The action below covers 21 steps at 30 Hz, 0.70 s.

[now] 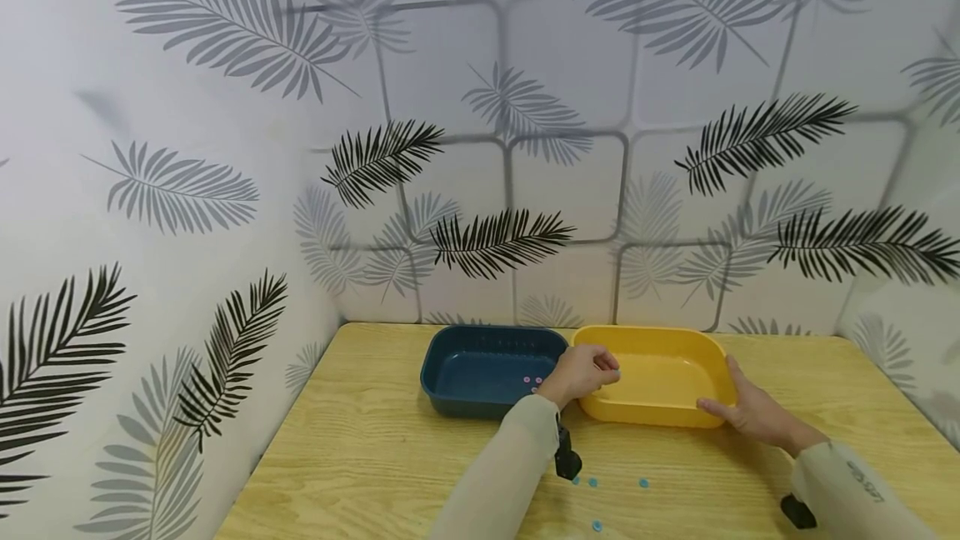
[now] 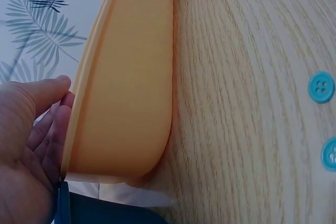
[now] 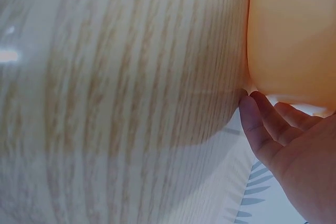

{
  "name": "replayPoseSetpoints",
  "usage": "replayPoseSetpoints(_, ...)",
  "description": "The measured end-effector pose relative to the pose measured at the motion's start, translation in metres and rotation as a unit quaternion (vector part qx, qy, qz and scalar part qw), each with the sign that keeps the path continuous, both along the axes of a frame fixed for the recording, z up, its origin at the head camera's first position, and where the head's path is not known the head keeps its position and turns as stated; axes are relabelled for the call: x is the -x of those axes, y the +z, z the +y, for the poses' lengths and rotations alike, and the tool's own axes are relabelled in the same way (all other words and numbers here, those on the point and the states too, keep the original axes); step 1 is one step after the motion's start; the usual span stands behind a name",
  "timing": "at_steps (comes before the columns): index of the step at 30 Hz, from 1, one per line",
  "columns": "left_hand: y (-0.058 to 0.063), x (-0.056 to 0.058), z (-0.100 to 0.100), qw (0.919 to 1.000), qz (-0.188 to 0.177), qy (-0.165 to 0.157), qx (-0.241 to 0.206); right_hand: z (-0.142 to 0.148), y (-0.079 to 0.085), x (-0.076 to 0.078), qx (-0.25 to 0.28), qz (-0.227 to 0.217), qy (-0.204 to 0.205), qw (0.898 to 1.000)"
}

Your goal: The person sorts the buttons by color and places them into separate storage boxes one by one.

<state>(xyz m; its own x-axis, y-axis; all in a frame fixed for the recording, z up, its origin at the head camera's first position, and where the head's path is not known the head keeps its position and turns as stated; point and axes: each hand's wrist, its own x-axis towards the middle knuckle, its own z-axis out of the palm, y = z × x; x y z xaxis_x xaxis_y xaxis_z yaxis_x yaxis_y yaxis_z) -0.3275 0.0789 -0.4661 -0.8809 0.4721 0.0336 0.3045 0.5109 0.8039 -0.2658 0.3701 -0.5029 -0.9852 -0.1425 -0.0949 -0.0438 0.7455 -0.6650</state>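
Observation:
My left hand [image 1: 581, 372] reaches over the left end of the yellow plastic tray [image 1: 652, 417]. Its thumb and fingertips pinch something small and bluish, which looks like a button; in the left wrist view the tray's rim partly hides those fingertips. My right hand [image 1: 757, 411] holds the tray at its right front corner, thumb along the front wall and fingers along the right side. Several blue buttons [image 1: 643, 483] lie on the table in front; some show four holes in the left wrist view, like this button [image 2: 321, 87].
A dark blue tray [image 1: 468, 408] stands left of the yellow one, with a few pink buttons [image 1: 527, 379] inside. Both trays stand on a wood-grain table [image 1: 360, 440], near a wall [image 1: 465, 107] with a leaf pattern. My left forearm passes in front of the blue tray's right corner.

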Motion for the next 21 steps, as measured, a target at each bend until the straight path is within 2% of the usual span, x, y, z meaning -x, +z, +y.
replayPoseSetpoints(6,0.0,0.0,0.001,0.9999,0.001,0.01,-0.007,0.001,-0.002,0.001,0.005,0.0,-0.001,1.0)
replayPoseSetpoints(13,-0.003,0.001,-0.003,0.9976,-0.023,0.011,-0.064,-0.002,0.0,0.001,0.001,0.001,-0.007,1.0)
replayPoseSetpoints(18,0.0,-0.002,-0.009,0.9967,-0.03,-0.019,-0.072,-0.003,0.002,-0.001,0.003,-0.004,-0.009,1.0)
replayPoseSetpoints(21,0.007,-0.009,-0.016,0.9969,-0.031,-0.047,-0.054,-0.004,0.003,-0.002,-0.002,0.003,-0.007,1.0)
